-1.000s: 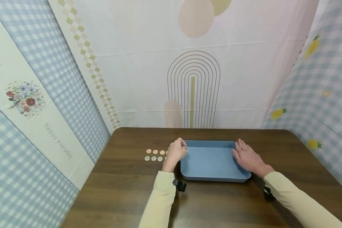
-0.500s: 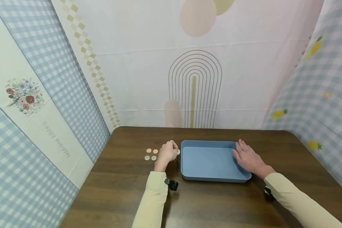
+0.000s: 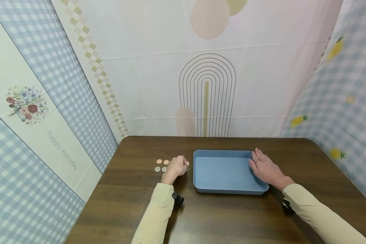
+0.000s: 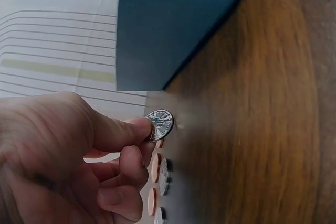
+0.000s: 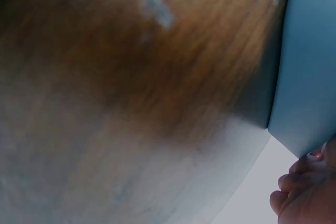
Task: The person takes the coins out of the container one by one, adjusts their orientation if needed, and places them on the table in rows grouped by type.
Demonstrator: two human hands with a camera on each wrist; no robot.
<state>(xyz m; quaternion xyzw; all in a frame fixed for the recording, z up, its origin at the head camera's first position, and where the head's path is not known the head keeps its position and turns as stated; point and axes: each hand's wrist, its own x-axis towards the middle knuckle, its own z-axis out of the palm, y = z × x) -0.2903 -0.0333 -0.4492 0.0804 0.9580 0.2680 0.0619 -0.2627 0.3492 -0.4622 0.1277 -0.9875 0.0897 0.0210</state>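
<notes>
My left hand (image 3: 177, 166) pinches a silver coin (image 4: 160, 124) between thumb and fingertips, left of the blue tray (image 3: 228, 188). The coin is held on edge, close over the table in the left wrist view. Beneath and beside this hand lie two rows of coins: copper coins (image 3: 159, 161) at the back and silver coins (image 3: 157, 169) in front. The hand hides part of both rows. Across the tray, my right hand (image 3: 266, 169) rests with straight fingers on the right rim. In the right wrist view its fingers (image 5: 291, 183) show at the tray's edge.
The brown wooden table (image 3: 134, 203) carries the tray right of its middle. Behind it hangs a pale patterned cloth (image 3: 149, 84), and checked cloths close in the left and right sides. A black wrist camera (image 3: 177, 199) sits on the left sleeve.
My left hand has moved left and a little nearer me, from the tray's left rim to the coin rows, with the silver coin in its fingers. The right hand and tray have stayed put.
</notes>
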